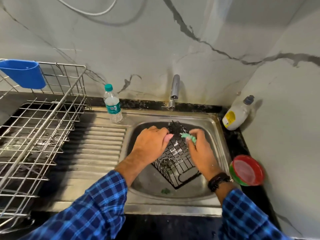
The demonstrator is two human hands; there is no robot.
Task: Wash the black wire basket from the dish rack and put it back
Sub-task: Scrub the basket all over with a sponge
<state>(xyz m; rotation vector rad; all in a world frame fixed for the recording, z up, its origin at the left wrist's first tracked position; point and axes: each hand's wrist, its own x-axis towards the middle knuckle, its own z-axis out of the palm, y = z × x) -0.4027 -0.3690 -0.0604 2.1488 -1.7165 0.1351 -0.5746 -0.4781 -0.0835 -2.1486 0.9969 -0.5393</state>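
The black wire basket (176, 160) lies tilted in the steel sink (218, 129), its far end raised under the tap (174, 90). My left hand (150, 144) grips the basket's upper left edge. My right hand (200, 153) pinches a green scrub pad (188, 136) against the basket's top right wires. Part of the basket is hidden behind both hands. The steel dish rack (39, 129) stands on the counter at the left.
A blue plastic holder (24, 73) hangs on the rack's back rim. A water bottle (112, 104) stands behind the ribbed drainboard (97, 153). A soap bottle (237, 113) leans in the right corner, and a red and green bowl (247, 170) sits at the sink's right.
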